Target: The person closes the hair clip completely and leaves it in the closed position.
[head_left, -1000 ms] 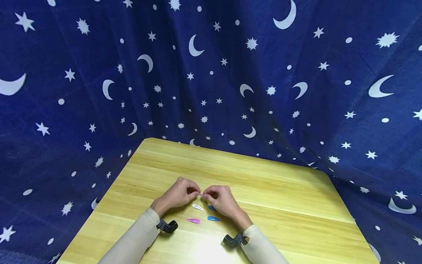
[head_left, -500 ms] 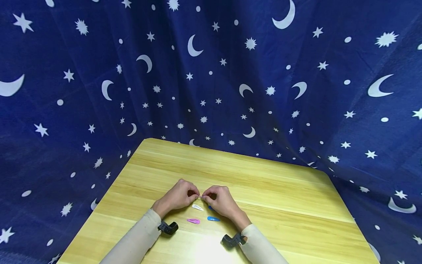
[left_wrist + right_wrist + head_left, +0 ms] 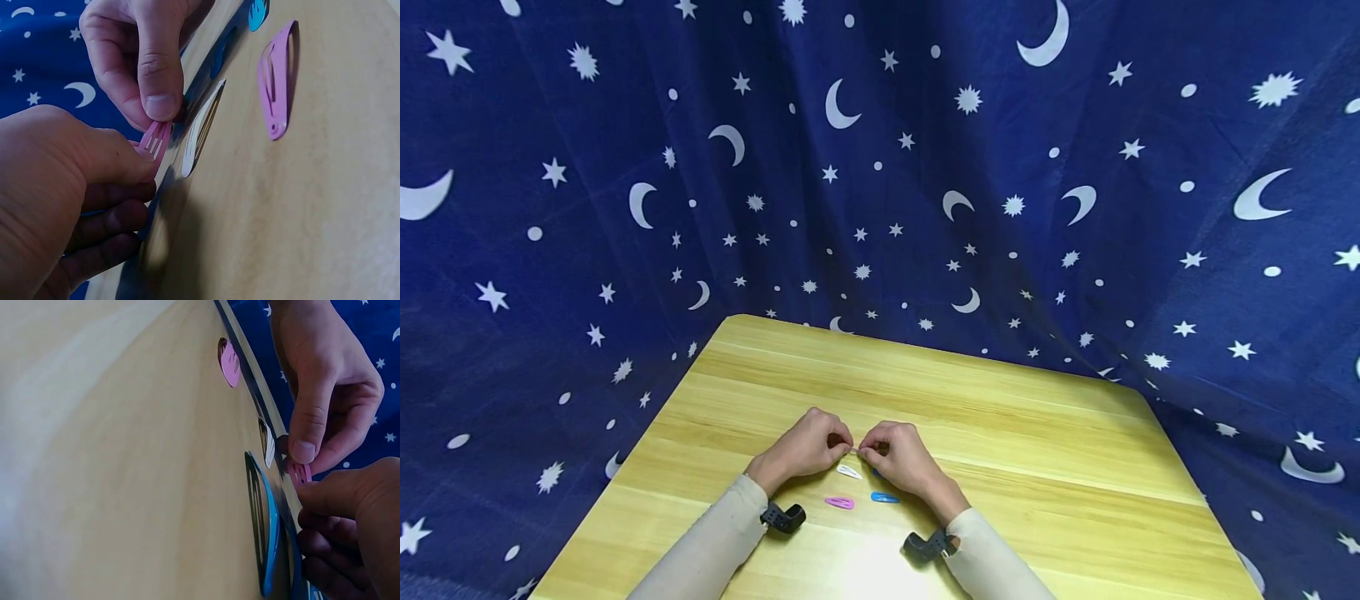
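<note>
Between my two hands is a pink snap hair clip (image 3: 156,140), pinched at both ends and held just above the table. My left hand (image 3: 808,442) has one end between thumb and fingers. The thumb and fingertips of my right hand (image 3: 901,457) grip the other end, and they cover part of the clip. Close below the fingertips lies a white hair clip (image 3: 849,472). Nearer to me are another pink hair clip (image 3: 839,502) and a blue hair clip (image 3: 885,497). A second blue clip (image 3: 876,472) is mostly hidden behind my right hand.
The wooden table (image 3: 1037,433) stretches away on both sides and behind the hands. A dark blue curtain (image 3: 880,167) with moons and stars hangs along its far and side edges. Black camera mounts sit at both wrists, and bright glare lies on the near tabletop.
Both hands have come slightly toward me with the pink clip still pinched between them. My right hand now covers more of the second blue clip. The clips on the table stay put.
</note>
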{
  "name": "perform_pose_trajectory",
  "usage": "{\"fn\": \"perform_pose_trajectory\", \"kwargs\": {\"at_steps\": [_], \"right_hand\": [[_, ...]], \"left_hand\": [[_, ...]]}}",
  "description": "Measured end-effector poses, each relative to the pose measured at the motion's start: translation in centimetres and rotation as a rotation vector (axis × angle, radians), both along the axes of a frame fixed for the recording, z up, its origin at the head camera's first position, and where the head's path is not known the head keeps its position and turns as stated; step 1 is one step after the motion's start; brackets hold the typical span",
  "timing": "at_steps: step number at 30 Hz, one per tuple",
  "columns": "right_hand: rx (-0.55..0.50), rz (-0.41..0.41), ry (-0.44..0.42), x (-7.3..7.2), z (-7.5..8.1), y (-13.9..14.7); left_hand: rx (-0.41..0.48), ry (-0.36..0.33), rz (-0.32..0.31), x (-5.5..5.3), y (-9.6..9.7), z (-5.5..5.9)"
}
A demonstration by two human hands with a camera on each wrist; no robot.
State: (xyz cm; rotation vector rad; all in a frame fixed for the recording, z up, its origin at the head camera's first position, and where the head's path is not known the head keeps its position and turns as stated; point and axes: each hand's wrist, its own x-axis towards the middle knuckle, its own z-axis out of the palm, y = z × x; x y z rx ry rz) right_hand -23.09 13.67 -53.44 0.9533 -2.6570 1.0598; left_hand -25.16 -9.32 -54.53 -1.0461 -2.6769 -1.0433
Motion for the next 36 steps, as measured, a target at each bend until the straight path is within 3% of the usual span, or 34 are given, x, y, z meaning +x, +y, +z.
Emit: {"fn": "perform_pose_trajectory", "kwargs": {"at_steps": [36], "right_hand": [[0.058, -0.013, -0.032, -0.16, 0.06, -0.15]], "left_hand": [[-0.032, -0.027, -0.007, 0.13, 0.15, 0.26]]}}
